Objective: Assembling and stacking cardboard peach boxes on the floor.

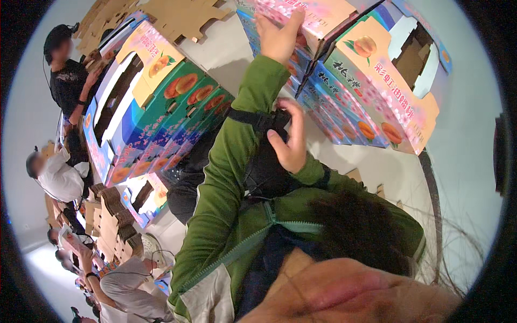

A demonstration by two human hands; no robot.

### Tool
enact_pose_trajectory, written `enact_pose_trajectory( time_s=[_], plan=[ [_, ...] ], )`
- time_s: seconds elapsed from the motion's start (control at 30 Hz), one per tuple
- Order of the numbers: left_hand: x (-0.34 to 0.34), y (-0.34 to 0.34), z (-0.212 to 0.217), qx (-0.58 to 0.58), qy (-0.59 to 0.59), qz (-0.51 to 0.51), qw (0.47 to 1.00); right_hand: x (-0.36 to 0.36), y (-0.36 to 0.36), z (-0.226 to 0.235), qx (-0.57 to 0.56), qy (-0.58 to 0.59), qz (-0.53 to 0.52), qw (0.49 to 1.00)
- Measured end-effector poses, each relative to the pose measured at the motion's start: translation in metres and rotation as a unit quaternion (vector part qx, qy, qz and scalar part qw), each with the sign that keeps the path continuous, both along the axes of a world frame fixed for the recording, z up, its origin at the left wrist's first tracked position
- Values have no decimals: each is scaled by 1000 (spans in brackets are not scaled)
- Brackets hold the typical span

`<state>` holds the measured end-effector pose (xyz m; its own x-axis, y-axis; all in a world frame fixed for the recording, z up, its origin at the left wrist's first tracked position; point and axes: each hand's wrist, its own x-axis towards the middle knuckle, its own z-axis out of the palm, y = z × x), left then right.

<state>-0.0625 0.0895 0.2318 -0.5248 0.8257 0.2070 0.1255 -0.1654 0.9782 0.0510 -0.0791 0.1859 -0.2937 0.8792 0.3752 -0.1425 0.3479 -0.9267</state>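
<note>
Resting against the pink-and-peach carton (329, 17) at the upper middle of the frame, the left hand (278, 42) is loosely spread, seemingly steadying it; whether it grips an edge, I cannot tell. Its arm stretches almost straight upward. The right hand (293, 142), half curled with thumb apart, bends inward at the black strap (245, 117) on the left forearm, perhaps for its fit. Layered cartons (371, 70) at upper right stand close-packed, likely saving room.

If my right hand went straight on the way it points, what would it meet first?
The black strap around your left sleeve; your right hand seems to be touching it, though exact contact is hard to judge.
</note>
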Motion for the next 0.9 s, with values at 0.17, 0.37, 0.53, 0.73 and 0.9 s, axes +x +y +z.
enact_pose_trajectory(
  time_s=[0.17, 0.37, 0.53, 0.73, 0.9],
  plan=[
    [1, -2, 7, 96, -107, -80, 986, 65, 20, 22, 299, 24, -279, 912],
    [0, 6, 9, 174, -94, -83, 977, 180, 40, 72, 504, 30, -528, 683],
    [-1, -3, 1, 146, -82, -71, 983, 237, 54, 80, 240, -136, -601, 750],
    [35, -50, -35, 73, -140, -65, 985, 241, 80, 28, 14, 63, -313, 948],
    [70, -88, -52, 112, 248, -58, 960, 226, 76, 27, 23, 132, -300, 944]
  ],
)
